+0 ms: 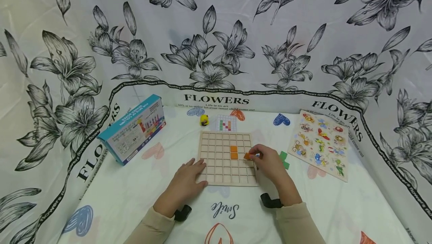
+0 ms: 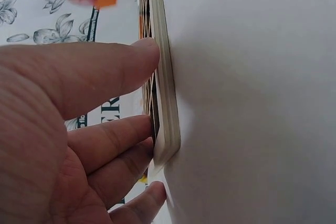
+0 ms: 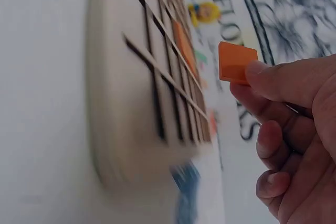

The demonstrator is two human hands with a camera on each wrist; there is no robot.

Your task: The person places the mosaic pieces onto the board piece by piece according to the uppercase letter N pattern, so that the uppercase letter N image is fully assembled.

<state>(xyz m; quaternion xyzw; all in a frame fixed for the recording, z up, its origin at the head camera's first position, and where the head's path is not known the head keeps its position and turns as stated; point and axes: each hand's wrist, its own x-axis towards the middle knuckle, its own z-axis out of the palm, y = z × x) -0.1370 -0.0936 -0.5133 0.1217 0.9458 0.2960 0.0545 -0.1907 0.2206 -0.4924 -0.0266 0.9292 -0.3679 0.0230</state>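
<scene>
A wooden grid board [image 1: 233, 184] lies on the cloth in front of me, its squares marked off by thin raised strips. Two orange square tiles [image 1: 234, 155] sit one behind the other in the grid, right of its middle. My right hand [image 1: 271, 163] pinches another orange square tile [image 3: 233, 59] between thumb and forefinger, over the board's right side. At the board's left front corner rests my left hand [image 1: 185, 181], with the thumb [image 2: 118, 69] at the near edge and the fingers spread along the left side.
Behind the board lies a small colored grid card [image 1: 222, 118], beside a yellow toy figure [image 1: 204, 120]. A blue-topped box [image 1: 135, 131] stands at the left. To the right are green pieces [image 1: 285, 163], partly hidden by my right hand, and an insect picture board [image 1: 318, 144].
</scene>
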